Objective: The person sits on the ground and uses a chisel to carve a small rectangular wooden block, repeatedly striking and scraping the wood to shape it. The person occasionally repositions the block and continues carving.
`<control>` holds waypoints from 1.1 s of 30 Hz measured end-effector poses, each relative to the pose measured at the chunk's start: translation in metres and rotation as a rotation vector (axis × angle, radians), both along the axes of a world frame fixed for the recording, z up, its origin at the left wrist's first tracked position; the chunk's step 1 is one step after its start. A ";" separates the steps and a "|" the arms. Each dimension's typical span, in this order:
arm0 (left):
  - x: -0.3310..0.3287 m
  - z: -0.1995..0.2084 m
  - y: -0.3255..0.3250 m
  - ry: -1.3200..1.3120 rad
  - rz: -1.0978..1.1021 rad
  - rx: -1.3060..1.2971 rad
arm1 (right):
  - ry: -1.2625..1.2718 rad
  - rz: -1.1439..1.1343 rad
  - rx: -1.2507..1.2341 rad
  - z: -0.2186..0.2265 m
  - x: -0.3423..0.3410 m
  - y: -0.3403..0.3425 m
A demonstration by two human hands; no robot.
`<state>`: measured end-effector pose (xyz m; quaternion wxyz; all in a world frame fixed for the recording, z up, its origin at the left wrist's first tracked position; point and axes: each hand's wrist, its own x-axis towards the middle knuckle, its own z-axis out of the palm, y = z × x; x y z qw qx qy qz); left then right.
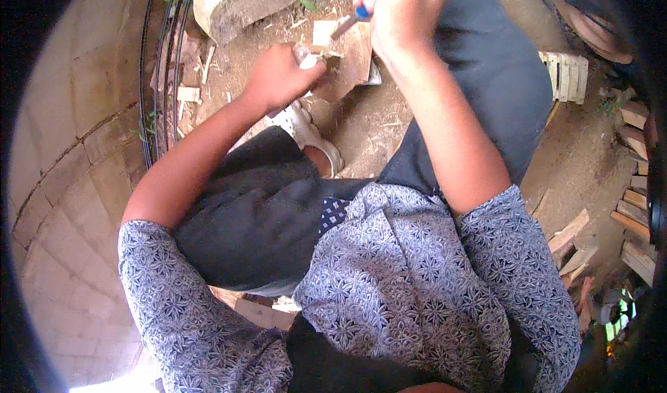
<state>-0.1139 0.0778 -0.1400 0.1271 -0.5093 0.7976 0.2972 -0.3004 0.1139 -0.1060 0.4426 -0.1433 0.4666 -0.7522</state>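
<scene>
My right hand (pixel 410 14), near the top of the view, is closed around the handle of a tool (pixel 349 26). A blue band shows beside its fingers, and a narrow brownish shaft slants down to the left. Only part of the tool is visible, so its exact kind is unclear. Lower and to the left, my left hand (pixel 283 79) is closed with its thumb toward a small pale piece (pixel 308 61), apparently wood. Below the tool's tip, beside my left hand, lies a flat brown wooden board (pixel 353 63).
A large pale stone-like block (pixel 243 4) lies beyond my hands. A tiled wall (pixel 62 150) and dark rods (pixel 156 80) run along the left. My white shoe (pixel 306 132) is under the left forearm. Wood pieces (pixel 632 205) and a slatted white object (pixel 566 77) are at right.
</scene>
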 end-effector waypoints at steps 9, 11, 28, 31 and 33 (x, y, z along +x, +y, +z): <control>-0.010 0.011 0.003 -0.080 0.008 0.068 | 0.087 -0.053 0.037 -0.053 0.009 -0.008; -0.011 0.010 -0.003 -0.087 -0.004 0.053 | -0.022 -0.045 0.035 -0.032 0.004 -0.006; -0.003 0.004 0.004 0.033 0.036 0.068 | -0.115 0.033 -0.333 0.015 -0.013 -0.002; -0.018 0.013 0.002 -0.003 0.001 0.103 | 0.580 -0.286 0.082 -0.050 0.004 -0.014; -0.017 0.015 0.000 -0.025 0.003 0.091 | 0.538 -0.157 0.158 -0.075 0.015 -0.009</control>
